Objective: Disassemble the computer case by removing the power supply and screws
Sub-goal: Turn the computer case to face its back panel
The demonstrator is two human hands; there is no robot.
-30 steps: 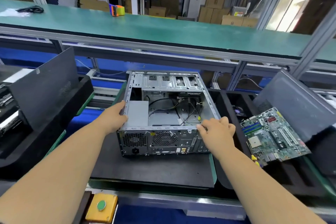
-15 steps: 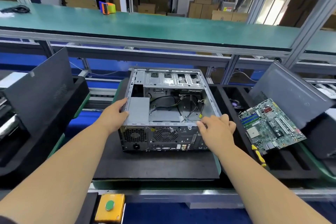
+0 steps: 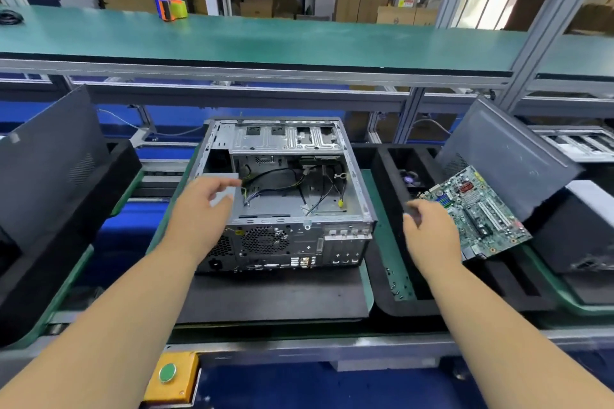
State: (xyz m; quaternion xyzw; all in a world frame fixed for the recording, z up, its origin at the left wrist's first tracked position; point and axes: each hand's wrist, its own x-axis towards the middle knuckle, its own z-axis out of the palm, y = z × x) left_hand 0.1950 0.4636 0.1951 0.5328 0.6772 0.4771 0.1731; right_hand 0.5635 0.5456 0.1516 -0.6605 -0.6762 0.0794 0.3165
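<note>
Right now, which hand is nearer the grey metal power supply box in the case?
Left. The left hand is over the grey metal power supply box; the right hand is outside the open computer case, by the green motherboard.

One case [image 3: 282, 196] — one motherboard [image 3: 478, 212]

Bare grey metal computer case [image 3: 289, 176], matt black foam mat [image 3: 265, 295]

head view | one camera, high up on the person | looks forward and down | close over computer case [image 3: 285, 196] | both arms reach in from below
</note>
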